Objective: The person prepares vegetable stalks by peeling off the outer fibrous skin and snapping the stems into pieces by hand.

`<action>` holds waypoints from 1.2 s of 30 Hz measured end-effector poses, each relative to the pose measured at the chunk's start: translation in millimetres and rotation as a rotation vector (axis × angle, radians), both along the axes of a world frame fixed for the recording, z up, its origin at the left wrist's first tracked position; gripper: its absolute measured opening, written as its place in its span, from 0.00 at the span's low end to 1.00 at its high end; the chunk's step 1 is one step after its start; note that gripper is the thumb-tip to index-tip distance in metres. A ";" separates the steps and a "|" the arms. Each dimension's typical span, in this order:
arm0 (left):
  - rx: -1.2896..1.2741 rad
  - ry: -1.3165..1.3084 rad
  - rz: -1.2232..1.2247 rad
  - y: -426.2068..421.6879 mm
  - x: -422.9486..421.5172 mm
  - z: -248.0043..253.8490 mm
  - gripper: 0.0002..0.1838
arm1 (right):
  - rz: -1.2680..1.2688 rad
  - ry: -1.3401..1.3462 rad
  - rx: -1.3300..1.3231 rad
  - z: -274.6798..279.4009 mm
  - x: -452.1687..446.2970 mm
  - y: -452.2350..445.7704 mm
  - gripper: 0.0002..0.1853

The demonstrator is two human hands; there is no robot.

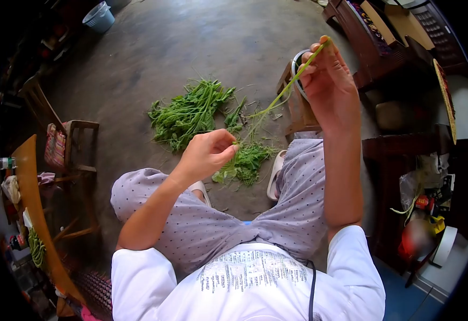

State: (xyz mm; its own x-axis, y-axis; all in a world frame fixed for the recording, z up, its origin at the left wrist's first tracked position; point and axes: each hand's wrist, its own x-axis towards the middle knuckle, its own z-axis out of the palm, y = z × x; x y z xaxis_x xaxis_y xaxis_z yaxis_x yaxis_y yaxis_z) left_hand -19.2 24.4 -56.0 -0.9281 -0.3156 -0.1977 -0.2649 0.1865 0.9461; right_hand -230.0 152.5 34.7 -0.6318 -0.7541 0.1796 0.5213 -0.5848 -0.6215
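Observation:
Raised at the upper right, my right hand (327, 80) pinches the end of a long thin green stem (282, 95), which slants down to the left. Lower and nearer the middle, my left hand (210, 152) has its thumb and index finger pressed together on a small bit of green. Whether that bit joins the stem is too small to tell. On the floor beyond my left hand lies a big pile of leafy green stems (188, 115). A smaller heap of leaves and tendrils (249, 163) lies between my feet, with loose scraps around it.
Behind my right hand, a metal-rimmed bowl (296, 61) sits on a wooden stool (300, 109). A wooden chair (76, 134) and a table edge (41, 214) stand at the left. A blue basket (99, 18) is at the upper left. Dark furniture (400, 152) lines the right.

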 end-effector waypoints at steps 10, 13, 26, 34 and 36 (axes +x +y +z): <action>-0.315 -0.200 0.073 -7.1 -7.3 -46.9 0.11 | -0.040 0.296 -0.124 73.2 -30.7 33.4 0.11; -0.064 -0.008 0.120 -14.7 -11.8 -48.6 0.08 | -0.047 0.356 0.044 59.7 -23.0 30.1 0.11; 0.265 0.370 0.106 -3.3 -20.3 2.4 0.14 | 0.057 0.327 0.506 -24.3 50.9 -21.8 0.10; 0.418 0.261 0.165 1.1 -21.2 0.7 0.14 | -0.024 0.310 0.479 -33.1 53.2 -24.4 0.09; 0.440 0.205 0.185 2.9 -21.7 3.2 0.14 | -0.067 0.342 0.489 -37.4 58.5 -23.7 0.08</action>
